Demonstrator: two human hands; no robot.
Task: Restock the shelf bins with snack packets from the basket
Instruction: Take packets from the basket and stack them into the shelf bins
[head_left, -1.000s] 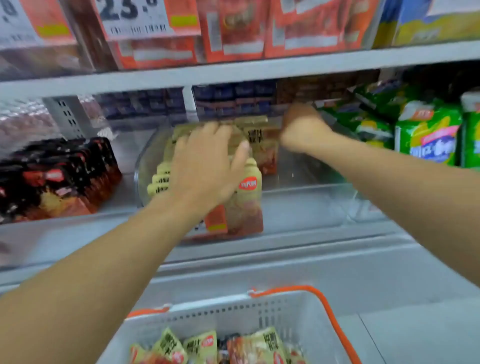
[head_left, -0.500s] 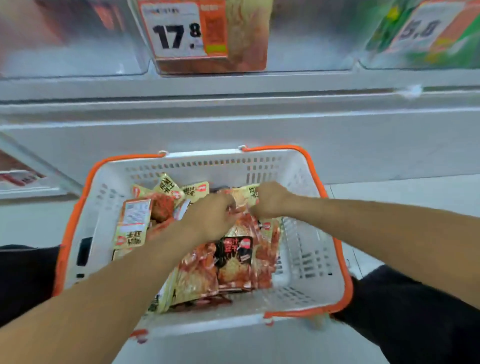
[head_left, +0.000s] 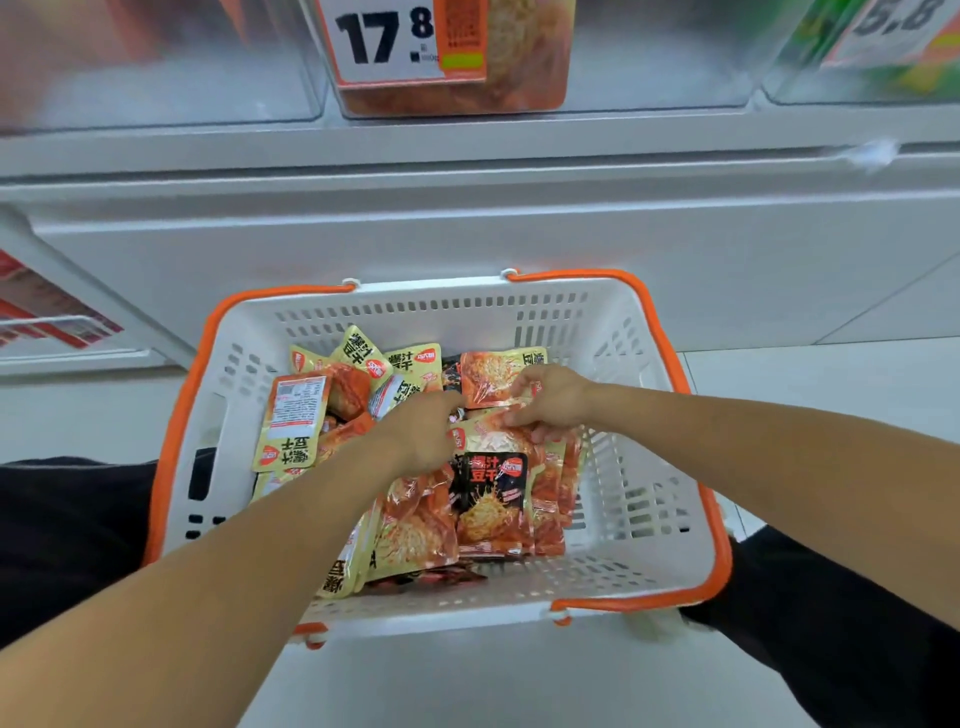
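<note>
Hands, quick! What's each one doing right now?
Left hand: fingers curled down among the snack packets; whether it holds one cannot be told.
Right hand: pinching an orange packet.

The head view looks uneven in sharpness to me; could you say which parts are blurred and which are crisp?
Head view: the snack packets and basket are crisp; the shelf bins along the top edge are smeared; the price tag is readable; wide-angle distortion bows the shelf edges.
</note>
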